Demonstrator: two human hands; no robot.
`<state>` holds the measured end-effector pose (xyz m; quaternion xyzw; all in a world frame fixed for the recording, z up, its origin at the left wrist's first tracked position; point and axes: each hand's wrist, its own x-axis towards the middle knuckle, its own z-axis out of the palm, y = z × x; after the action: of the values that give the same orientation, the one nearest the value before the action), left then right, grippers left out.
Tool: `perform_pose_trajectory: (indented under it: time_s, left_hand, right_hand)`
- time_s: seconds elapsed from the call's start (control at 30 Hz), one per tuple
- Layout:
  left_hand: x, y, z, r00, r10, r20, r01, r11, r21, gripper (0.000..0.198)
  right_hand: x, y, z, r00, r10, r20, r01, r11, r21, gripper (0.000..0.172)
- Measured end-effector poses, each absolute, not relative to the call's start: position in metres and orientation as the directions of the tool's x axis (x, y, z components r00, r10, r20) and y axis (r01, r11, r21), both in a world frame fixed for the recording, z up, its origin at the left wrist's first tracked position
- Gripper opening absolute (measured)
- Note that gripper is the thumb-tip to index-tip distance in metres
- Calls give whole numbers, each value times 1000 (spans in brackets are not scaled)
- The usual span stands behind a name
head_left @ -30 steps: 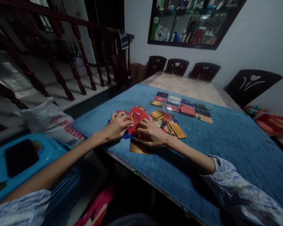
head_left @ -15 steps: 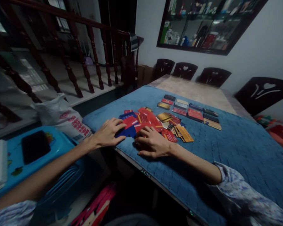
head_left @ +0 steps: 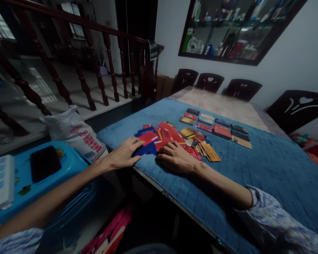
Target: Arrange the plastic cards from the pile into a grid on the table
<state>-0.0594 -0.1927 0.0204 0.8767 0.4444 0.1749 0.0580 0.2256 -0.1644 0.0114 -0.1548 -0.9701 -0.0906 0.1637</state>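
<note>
A loose, overlapping pile of red, blue and gold plastic cards lies on the blue tablecloth near the table's front edge. My left hand rests palm down at the pile's left side, fingers stretched and thumb apart, touching the blue and red cards there. At the front of the pile is my right hand, palm down with loosely bent fingers over the nearest cards. No card shows gripped in either hand. Behind the pile, neat rows of stacked cards lie on the cloth.
To the left stands a blue plastic container with a dark phone-like slab and a white keypad device on top. A white bag is beside the table. Dark chairs line the far side, with a wooden railing at left.
The view has shifted slightly, so everything sits a little lower and further right. My right thumb has drawn in under the hand. The cards look the same.
</note>
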Motion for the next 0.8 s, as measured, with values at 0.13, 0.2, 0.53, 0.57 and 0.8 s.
perform_pose_trajectory:
  time_s: [0.13, 0.2, 0.53, 0.57, 0.8]
  left_hand:
    - [-61, -183, 20, 574, 782, 243, 740, -622, 255, 50]
    - [-65, -178, 21, 513, 829, 224, 807, -554, 203, 64]
    - [-69, -149, 12, 459, 881, 116, 848, -473, 239, 110]
    - [-67, -147, 10, 474, 873, 114, 833, -487, 263, 108]
    - [-50, -139, 8, 572, 810, 129, 728, -574, 375, 100]
  right_hand:
    - [228, -159, 9, -886, 316, 340, 386, 908, 161, 31]
    - [228, -159, 10, -875, 357, 328, 418, 898, 139, 38]
    - [209, -153, 9, -820, 532, 211, 557, 827, 78, 74]
    - [208, -152, 9, -814, 545, 201, 566, 821, 68, 73]
    - [218, -144, 4, -785, 577, 226, 596, 803, 19, 61]
